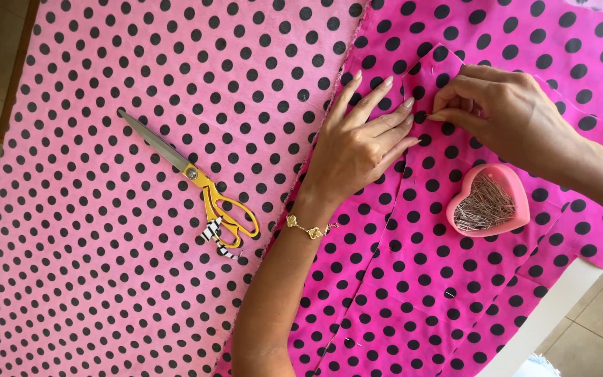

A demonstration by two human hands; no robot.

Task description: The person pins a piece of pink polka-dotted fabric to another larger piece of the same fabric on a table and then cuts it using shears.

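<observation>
**While the right hand pinches a pin, the left pins the cloth flat**

As we look down from the head camera, both hands meet at the upper middle of the counter, over the bright pink dotted fabric (413, 279). The right hand (504, 112) comes in from the right edge, its thumb and forefinger closed on a pin (433, 116); only a short bit of the pin shows, so we judge it lies roughly level, pointing left toward the left fingertips. The left hand (357, 143) lies open and flat, fingers spread and pointing up and right, pressing a folded flap of the fabric (433, 70); it grips nothing. The two hands' fingertips are just beside each other, nearly touching, so the pin sits between them, nearer to the right hand, which holds it.

The flap's edge runs up and to the right; the pin seems to cross it, though we cannot tell the exact angle.

Just below the right wrist sits a pink heart-shaped dish (518, 183) full of pins, near the right hand, apart from the left. Well apart to the left, on the paler pink dotted fabric (106, 279), lie yellow-handled scissors (190, 171), blades pointing up-left, long axis diagonal. A gold bracelet (310, 228) circles the left wrist.
</observation>
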